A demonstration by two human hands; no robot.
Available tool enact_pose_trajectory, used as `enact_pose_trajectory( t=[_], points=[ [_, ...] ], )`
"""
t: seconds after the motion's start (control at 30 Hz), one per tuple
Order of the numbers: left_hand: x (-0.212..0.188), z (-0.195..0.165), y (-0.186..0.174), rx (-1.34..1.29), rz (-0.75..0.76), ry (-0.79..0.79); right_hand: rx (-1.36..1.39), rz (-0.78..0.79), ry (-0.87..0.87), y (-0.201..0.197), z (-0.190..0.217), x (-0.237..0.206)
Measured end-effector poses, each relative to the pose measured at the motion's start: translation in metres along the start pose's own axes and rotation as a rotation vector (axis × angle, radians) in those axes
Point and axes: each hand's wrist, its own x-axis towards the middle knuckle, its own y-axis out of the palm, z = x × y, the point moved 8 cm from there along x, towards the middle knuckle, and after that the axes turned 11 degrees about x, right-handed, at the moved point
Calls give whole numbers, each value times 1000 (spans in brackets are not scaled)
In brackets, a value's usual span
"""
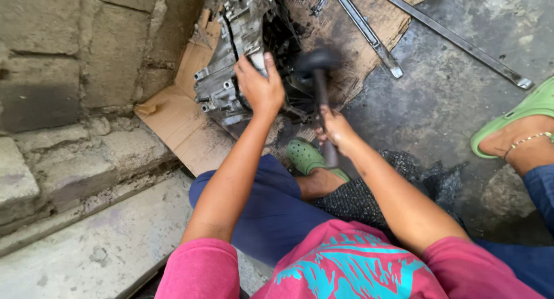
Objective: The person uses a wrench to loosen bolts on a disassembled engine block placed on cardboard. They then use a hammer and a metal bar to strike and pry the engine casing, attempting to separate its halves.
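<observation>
— Gearbox [242, 51], that grey cast-metal lump, sits on a sheet of cardboard [173, 123] on the floor, tight against the stone wall [69, 62]. How do you reckon it handles?

— Heavy and stiff, I'd judge, with hard ribs and bolt lugs all over. Its dark side looks oily, so likely slippery there. The cleaner grey rim is the better place to take hold.

— That's where the left hand [259, 88] is?

— Yes, laid over the top edge of the casing, fingers curled down onto the metal, bracing it.

— And the right hand [336, 130]?

— Its fingers are clamped round the handle of a hammer [319, 65]. The dark head is blurred, just above the greasy side of the casing; whether it touches, I can't tell.

— Anything else from the head camera?

— Two long metal bars [369, 31] lie beyond on the cardboard and concrete, well apart from the hands. A green clog [306, 156] sits on the person's foot just below the gearbox.
</observation>
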Motion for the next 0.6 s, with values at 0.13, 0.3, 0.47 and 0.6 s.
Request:
enact_pose_trajectory(
  t=[0.13,0.3,0.47,0.6],
  points=[
    [-1,-4,-1,-10,11,21,161,-323,34,-100,-11,22],
    [-3,-6,6,3,-3,57,522,-437,-417,-216,91,-15],
    [0,-1,8,-6,1,26,703,-650,-610,-159,117,-53],
    [0,-4,3,27,-3,15,-11,-238,-199,-14,38,-16]
  ],
)
